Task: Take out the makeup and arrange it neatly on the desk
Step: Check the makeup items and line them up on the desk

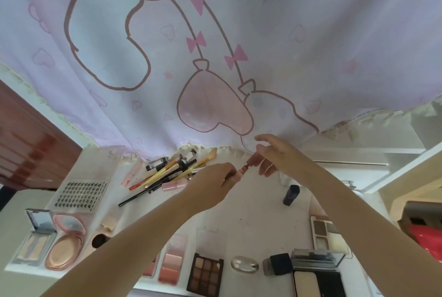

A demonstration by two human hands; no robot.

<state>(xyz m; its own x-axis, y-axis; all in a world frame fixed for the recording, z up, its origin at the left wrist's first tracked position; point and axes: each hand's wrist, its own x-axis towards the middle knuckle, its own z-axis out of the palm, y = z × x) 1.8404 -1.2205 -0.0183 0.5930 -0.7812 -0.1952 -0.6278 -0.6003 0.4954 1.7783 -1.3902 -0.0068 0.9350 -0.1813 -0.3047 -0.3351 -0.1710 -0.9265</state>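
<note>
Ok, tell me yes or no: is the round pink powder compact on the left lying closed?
No, the round pink powder compact lies open on the desk, lid tipped back and the beige powder pan showing.

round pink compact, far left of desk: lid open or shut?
Open. The round pink compact has its lid raised behind the base, with the beige powder pan exposed. It lies beside the square silver compact.
</note>
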